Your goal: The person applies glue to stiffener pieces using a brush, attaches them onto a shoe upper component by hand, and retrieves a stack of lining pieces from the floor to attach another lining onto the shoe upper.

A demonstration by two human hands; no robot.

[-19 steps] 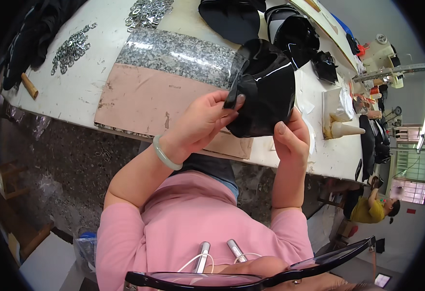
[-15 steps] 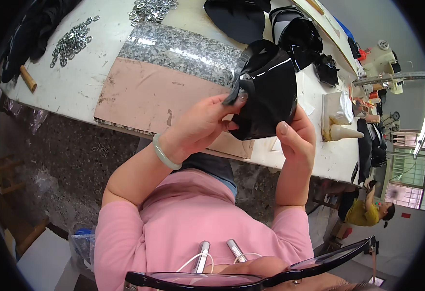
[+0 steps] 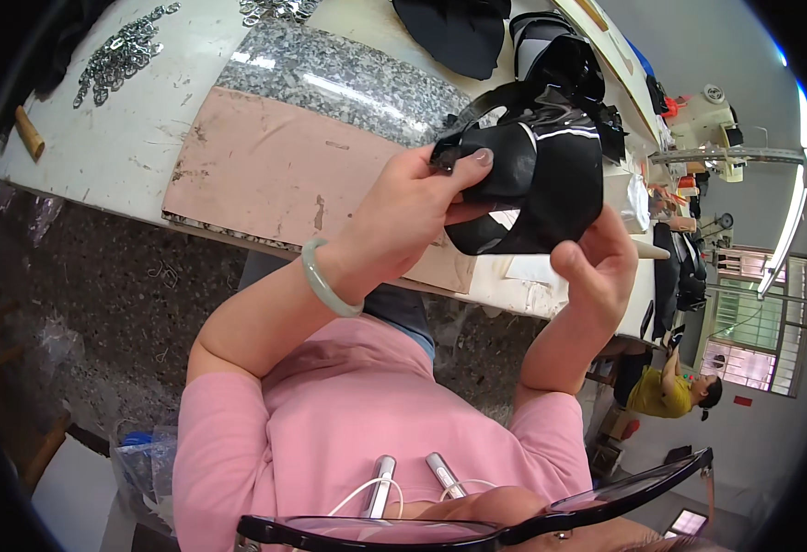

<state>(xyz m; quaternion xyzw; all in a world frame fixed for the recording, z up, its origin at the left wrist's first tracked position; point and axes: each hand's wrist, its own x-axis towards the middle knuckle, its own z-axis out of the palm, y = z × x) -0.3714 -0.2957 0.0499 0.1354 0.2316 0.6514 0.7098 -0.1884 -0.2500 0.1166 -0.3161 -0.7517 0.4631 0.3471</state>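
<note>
A glossy black curved piece [image 3: 569,179], which looks like a patent-leather shoe upper, hangs over the near edge of the worktable between my hands. My left hand [image 3: 422,202] is closed on its left side, thumb on top over a smooth inner flap and fingers underneath. Openings show between the flap and the outer band. At the lower right edge, my right hand [image 3: 597,267] has its fingers partly hidden behind the piece, and its thumb stands just below the rim.
Below the piece lies a pinkish board [image 3: 265,166] beside a speckled stone slab [image 3: 339,78]. Metal rings [image 3: 118,55] are heaped at the far left, near a wooden stick [image 3: 29,133]. More black pieces [image 3: 459,37] lie behind. A co-worker [image 3: 661,391] sits at the right.
The black piece has turned and spread, so its inner flap and openings now show. Both hands shifted right with it; my right thumb slid off its surface.
</note>
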